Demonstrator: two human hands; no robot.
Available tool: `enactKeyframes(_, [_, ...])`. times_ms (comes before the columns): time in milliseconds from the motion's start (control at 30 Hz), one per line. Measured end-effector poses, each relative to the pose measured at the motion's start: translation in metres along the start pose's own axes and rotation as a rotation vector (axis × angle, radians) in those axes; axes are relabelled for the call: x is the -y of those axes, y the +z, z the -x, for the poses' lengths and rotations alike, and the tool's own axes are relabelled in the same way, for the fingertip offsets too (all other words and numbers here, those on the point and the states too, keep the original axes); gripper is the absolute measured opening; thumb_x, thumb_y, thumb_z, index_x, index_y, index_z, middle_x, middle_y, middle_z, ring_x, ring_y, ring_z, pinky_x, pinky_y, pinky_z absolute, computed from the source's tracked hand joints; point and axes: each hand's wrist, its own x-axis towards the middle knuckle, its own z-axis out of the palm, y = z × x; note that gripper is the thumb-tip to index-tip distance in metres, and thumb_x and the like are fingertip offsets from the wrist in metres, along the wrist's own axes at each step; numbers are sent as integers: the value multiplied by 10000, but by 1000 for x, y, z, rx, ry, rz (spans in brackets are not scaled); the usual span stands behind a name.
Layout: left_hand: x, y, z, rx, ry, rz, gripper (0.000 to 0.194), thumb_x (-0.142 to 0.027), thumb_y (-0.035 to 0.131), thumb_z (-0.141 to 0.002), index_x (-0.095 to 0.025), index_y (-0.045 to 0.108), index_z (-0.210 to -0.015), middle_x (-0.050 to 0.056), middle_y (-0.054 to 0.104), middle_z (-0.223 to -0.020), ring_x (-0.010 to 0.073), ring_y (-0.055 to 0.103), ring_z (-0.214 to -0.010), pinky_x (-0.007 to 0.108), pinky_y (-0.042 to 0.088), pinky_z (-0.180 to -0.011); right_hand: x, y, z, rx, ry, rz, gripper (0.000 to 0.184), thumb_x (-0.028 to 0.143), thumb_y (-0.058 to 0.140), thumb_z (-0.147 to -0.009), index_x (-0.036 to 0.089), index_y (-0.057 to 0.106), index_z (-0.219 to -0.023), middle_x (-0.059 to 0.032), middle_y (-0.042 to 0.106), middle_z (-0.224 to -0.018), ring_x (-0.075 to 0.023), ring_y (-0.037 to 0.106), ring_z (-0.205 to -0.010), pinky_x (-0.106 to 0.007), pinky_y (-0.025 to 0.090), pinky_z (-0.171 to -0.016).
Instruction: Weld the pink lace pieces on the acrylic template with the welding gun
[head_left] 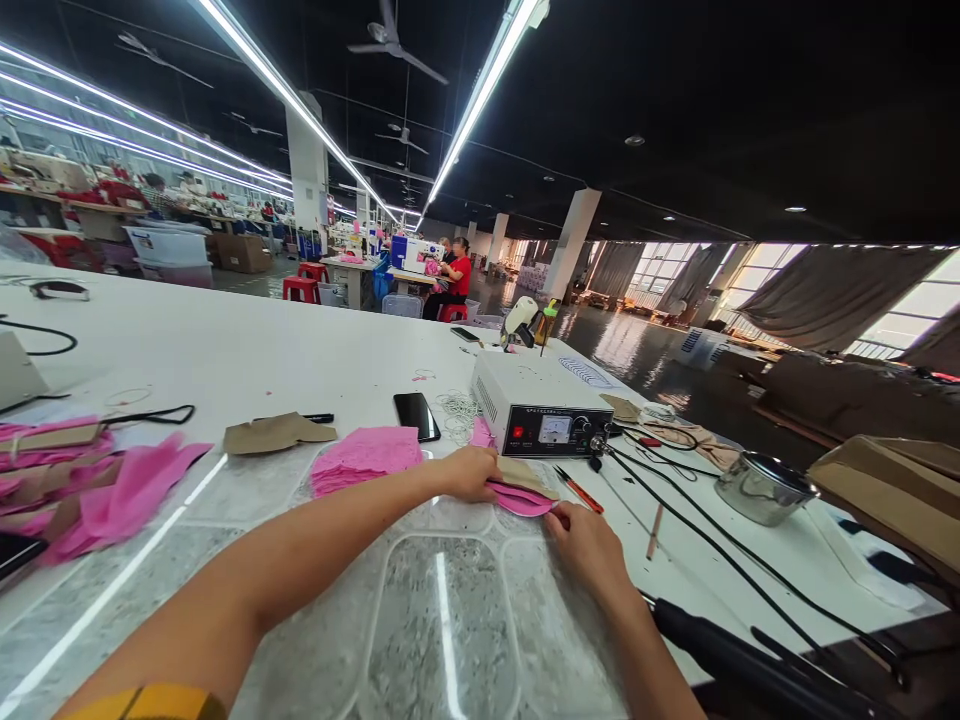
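A small stack of pink fabric pieces point(521, 500) with a brown paper pattern point(521, 472) on top lies in front of the white control box. My left hand point(471, 474) is closed on the stack's left end, its fingertips partly hidden. At the right end, my right hand point(585, 540) pinches the edge of the pink fabric between thumb and fingers. Left of my left hand, a thicker pile of pink fabric point(367, 458) rests on the clear mat point(442, 610). Red-handled tweezers point(579, 490) lie just beyond my right hand.
The white control box point(544, 400) with a meter stands behind my hands, its cables running right. A phone point(417, 416), another brown paper pattern point(277, 434) and bundled pink fabric point(97, 490) lie leftward. At right are a metal pot point(765, 490) and a black-handled tool point(720, 640).
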Motion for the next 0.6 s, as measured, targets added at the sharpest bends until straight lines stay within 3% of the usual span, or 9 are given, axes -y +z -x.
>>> enactKeyframes(267, [5, 2, -2, 9, 24, 9, 256, -356, 639, -795, -232, 714, -1006, 58, 618, -1014, 209, 599, -920, 260, 436, -762, -2, 11, -6, 54, -85, -217, 341, 356, 420, -830, 179, 646, -646, -10, 583, -583, -153, 519, -606, -248, 319, -572])
enactKeyframes(400, [8, 7, -3, -23, 45, 24, 267, -366, 633, -806, -227, 714, -1019, 60, 618, -1003, 208, 600, -912, 262, 435, -772, -3, 14, -11, 69, -62, -311, 353, 433, 451, -763, 169, 674, -688, 1, 571, -559, -149, 510, -569, -246, 343, -559])
enactKeyframes(600, [2, 11, 0, -44, 22, 21, 253, -374, 639, -814, -194, 727, -969, 86, 634, -971, 224, 613, -883, 286, 451, -755, -4, 14, -13, 83, -23, -357, 406, 534, 403, -692, 196, 563, -535, -16, 568, -522, -164, 509, -525, -268, 361, -536])
